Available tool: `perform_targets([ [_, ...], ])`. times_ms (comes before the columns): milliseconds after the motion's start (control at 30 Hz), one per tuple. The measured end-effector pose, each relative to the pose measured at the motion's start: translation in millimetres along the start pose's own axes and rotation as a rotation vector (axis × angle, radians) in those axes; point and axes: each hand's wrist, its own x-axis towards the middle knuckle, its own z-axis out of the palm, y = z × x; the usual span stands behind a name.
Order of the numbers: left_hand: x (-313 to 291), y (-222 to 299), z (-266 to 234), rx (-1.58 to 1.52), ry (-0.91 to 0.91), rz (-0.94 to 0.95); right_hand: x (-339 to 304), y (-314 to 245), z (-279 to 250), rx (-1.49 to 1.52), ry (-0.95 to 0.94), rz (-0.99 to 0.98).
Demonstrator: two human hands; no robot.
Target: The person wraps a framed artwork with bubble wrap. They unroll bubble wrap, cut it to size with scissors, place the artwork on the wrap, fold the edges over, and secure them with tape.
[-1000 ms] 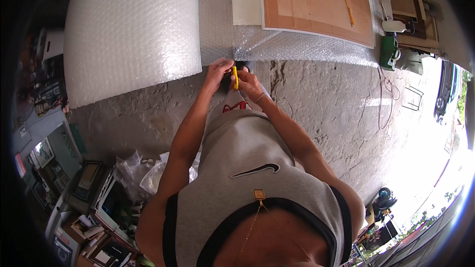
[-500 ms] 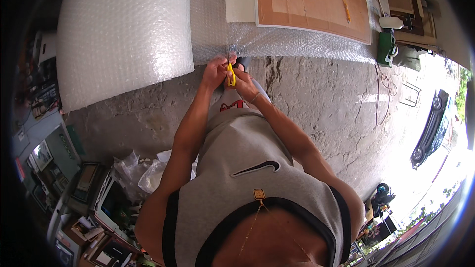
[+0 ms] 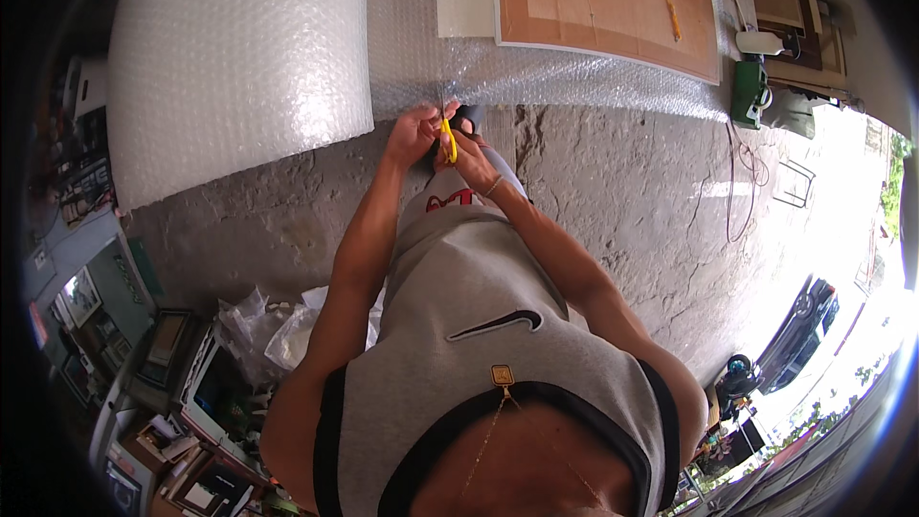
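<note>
- The right hand (image 3: 471, 165) has its grip closed around yellow-handled scissors (image 3: 450, 144), blades pointing away from the person.
- The scissors are at the near edge of a bubble-wrap sheet (image 3: 405, 62), between the two hands.
- The left hand (image 3: 412, 137) is just beside them, fingers bent by that edge; whether its grip pinches the wrap, one cannot tell.
- Left of the sheet bulges a large bubble-wrap roll (image 3: 244, 48).
- Rightward, a brown panel (image 3: 617, 14) with pale edges lies on the wrap.
</note>
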Motion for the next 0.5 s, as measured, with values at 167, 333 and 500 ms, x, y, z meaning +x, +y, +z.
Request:
perform_targets([
  [167,1.8,-1.8,-4.3,0.013,-0.007,0.021,3.9,10.0,-3.8,-0.046,0.006,-0.057],
  [333,0.4,0.4,-2.7,-0.013,0.001,0.000,0.7,10.9,-0.8,-0.078,0.022,-0.084],
  [500,0.0,1.3,-1.4,-0.029,-0.057,0.009,-0.6,10.3,3.8,-0.053,0.029,-0.105],
])
